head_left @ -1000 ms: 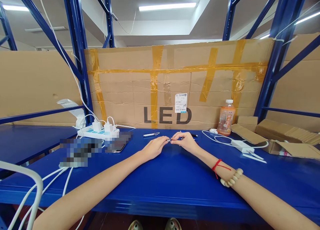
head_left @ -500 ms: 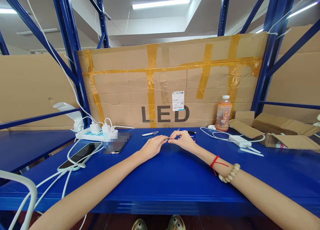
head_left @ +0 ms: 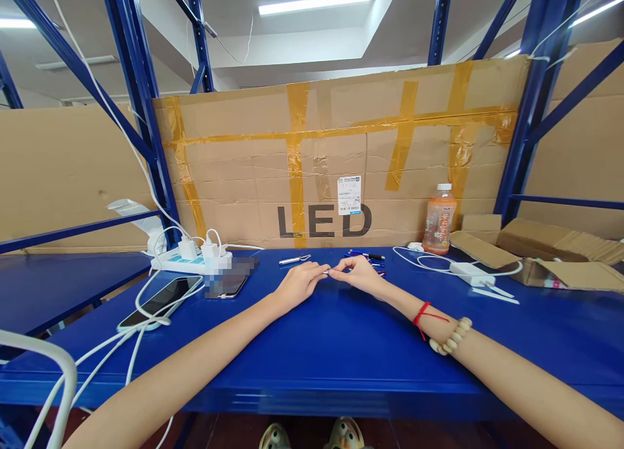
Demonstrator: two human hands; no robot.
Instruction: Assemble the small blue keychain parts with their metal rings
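Observation:
My left hand (head_left: 298, 284) and my right hand (head_left: 359, 273) meet fingertip to fingertip over the blue shelf top (head_left: 341, 345). Both pinch one small silvery part (head_left: 327, 271) between them; it is too small to name. A silver pen-like piece (head_left: 294, 260) lies just beyond my left hand. Several blue and dark pens (head_left: 366, 256) lie behind my right hand. My right wrist wears a red string and a bead bracelet (head_left: 451, 338).
A taped cardboard sheet marked LED (head_left: 336, 169) walls the back. An orange drink bottle (head_left: 439, 219) stands at right, beside a white charger with cable (head_left: 470, 273) and open cardboard boxes (head_left: 546, 254). At left sit a power strip (head_left: 190, 260), two phones (head_left: 160, 301) and white cables.
My hands have stayed joined on the small part, only shifting a little. The camera view has drifted slightly.

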